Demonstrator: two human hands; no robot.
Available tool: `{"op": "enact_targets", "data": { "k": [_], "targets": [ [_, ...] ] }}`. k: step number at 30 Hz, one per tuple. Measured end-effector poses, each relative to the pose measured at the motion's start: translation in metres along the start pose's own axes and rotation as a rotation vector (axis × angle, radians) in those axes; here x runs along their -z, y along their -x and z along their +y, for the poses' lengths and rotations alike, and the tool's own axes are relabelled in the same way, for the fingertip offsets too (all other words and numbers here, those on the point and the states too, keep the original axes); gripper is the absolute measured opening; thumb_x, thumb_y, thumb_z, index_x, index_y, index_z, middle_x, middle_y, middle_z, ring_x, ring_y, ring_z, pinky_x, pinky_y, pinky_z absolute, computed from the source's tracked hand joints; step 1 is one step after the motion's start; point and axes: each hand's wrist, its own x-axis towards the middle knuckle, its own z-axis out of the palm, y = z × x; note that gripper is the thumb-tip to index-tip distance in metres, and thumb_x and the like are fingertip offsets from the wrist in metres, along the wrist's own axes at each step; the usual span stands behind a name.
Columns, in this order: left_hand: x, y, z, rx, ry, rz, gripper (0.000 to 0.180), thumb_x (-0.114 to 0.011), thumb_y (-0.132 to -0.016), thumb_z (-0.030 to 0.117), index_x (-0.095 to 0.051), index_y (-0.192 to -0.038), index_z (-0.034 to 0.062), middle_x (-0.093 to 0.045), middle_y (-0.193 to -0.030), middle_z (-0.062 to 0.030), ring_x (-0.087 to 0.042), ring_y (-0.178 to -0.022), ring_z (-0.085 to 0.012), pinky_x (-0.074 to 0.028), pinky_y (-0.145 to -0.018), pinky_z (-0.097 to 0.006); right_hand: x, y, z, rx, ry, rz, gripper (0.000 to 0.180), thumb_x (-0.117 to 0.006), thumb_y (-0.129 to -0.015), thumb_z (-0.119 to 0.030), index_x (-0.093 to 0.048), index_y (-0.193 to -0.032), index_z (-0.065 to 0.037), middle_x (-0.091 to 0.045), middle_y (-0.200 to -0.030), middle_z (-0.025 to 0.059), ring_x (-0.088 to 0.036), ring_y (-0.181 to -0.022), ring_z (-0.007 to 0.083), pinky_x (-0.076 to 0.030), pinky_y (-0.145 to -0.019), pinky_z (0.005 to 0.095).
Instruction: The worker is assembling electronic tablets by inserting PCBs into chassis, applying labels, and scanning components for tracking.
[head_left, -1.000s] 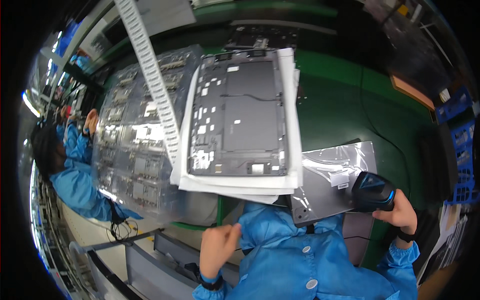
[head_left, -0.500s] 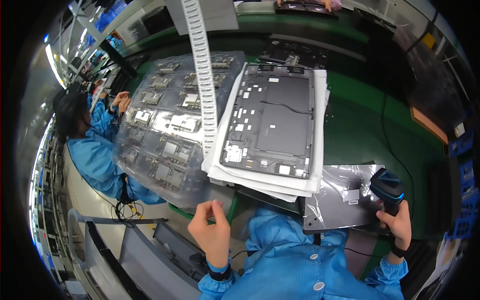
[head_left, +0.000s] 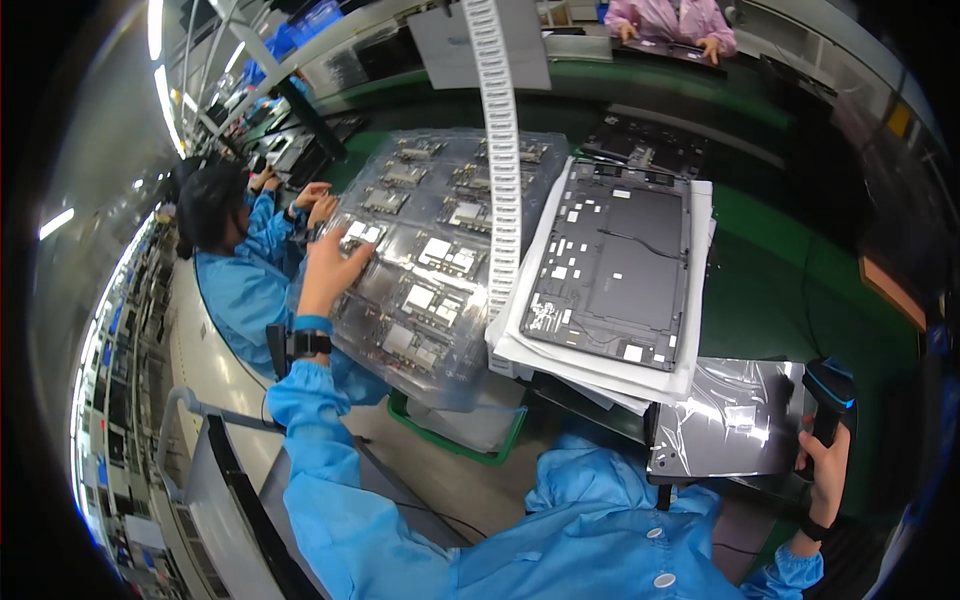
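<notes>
My left hand (head_left: 334,270) is over the near left part of a clear plastic tray (head_left: 455,390) of circuit boards. Its thumb stands apart from the fingers beside a small board (head_left: 362,233); whether they touch it cannot be made out. My right hand (head_left: 828,465) grips a black and blue handheld barcode scanner (head_left: 828,384) by its handle. Close by lies a dark tablet panel under shiny film (head_left: 735,415). Between tray and panel, an opened tablet housing (head_left: 640,265) with white pads rests on white foam sheets (head_left: 615,376).
A strip of barcode labels (head_left: 503,160) hangs between tray and housing. Another dark housing (head_left: 645,143) lies behind. To the left sits a co-worker in blue (head_left: 235,290); across the bench, one in pink (head_left: 670,18). Below the tray stands a green-rimmed bin (head_left: 510,440).
My left hand has moved from in front of the tray up and left over the boards, its pinched fingers now spread. The view has shifted; the right hand still holds the scanner.
</notes>
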Motion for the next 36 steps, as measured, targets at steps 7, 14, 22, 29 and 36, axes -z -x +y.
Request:
{"op": "enact_targets", "data": {
  "k": [7,14,22,29,36],
  "targets": [
    [0.002,-0.037,-0.003,-0.289,-0.420,0.054,0.027,-0.067,-0.092,0.028,-0.070,-0.088,0.0015,-0.068,-0.076,-0.0189,-0.066,-0.072,-0.0389,-0.052,-0.064,-0.048,-0.017,0.032,-0.027,0.071,-0.027,0.094,0.037,-0.067,-0.081,0.003,-0.053,-0.115,0.002,-0.062,-0.093,0.0092,-0.053,-0.053,0.0100,-0.043,-0.047,0.0244],
    [0.074,0.063,0.182,0.057,0.673,0.388,0.022,-0.060,-0.100,0.009,-0.069,-0.095,-0.0098,-0.068,-0.080,-0.0044,-0.061,-0.066,-0.0086,-0.047,-0.059,-0.024,-0.098,0.069,-0.060,0.577,-0.051,-0.321,0.068,-0.079,-0.073,-0.003,-0.053,-0.136,0.003,-0.069,-0.106,0.0136,-0.070,-0.086,0.0248,-0.055,-0.074,0.0347],
    [0.046,0.186,0.320,0.095,0.935,0.032,0.011,-0.069,-0.090,0.002,-0.072,-0.093,-0.0086,-0.065,-0.067,-0.0011,-0.052,-0.060,-0.0037,-0.039,-0.054,-0.019,-0.135,0.078,-0.105,0.639,-0.016,-0.721,0.033,-0.065,-0.068,0.001,-0.053,-0.098,0.001,-0.060,-0.071,0.0189,-0.062,-0.066,0.0425,-0.048,-0.057,0.0434],
    [0.017,0.207,0.359,0.068,1.018,-0.107,0.012,-0.072,-0.088,0.001,-0.074,-0.096,-0.0080,-0.071,-0.068,-0.0102,-0.064,-0.060,-0.0091,-0.044,-0.055,-0.021,-0.099,0.085,-0.073,0.589,0.092,-0.668,0.035,-0.066,-0.066,-0.002,-0.050,-0.097,0.001,-0.056,-0.066,0.0188,-0.059,-0.064,0.0427,-0.044,-0.053,0.0455],
    [0.001,0.217,0.371,0.004,0.964,-0.080,0.009,-0.068,-0.088,0.000,-0.071,-0.091,-0.0076,-0.066,-0.063,-0.0086,-0.056,-0.054,-0.0096,-0.041,-0.053,-0.023,-0.089,0.085,-0.068,0.501,0.105,-0.631,0.022,-0.070,-0.081,-0.009,-0.055,-0.094,0.002,-0.055,-0.068,0.0186,-0.058,-0.061,0.0404,-0.045,-0.055,0.0397]
  ]
}}
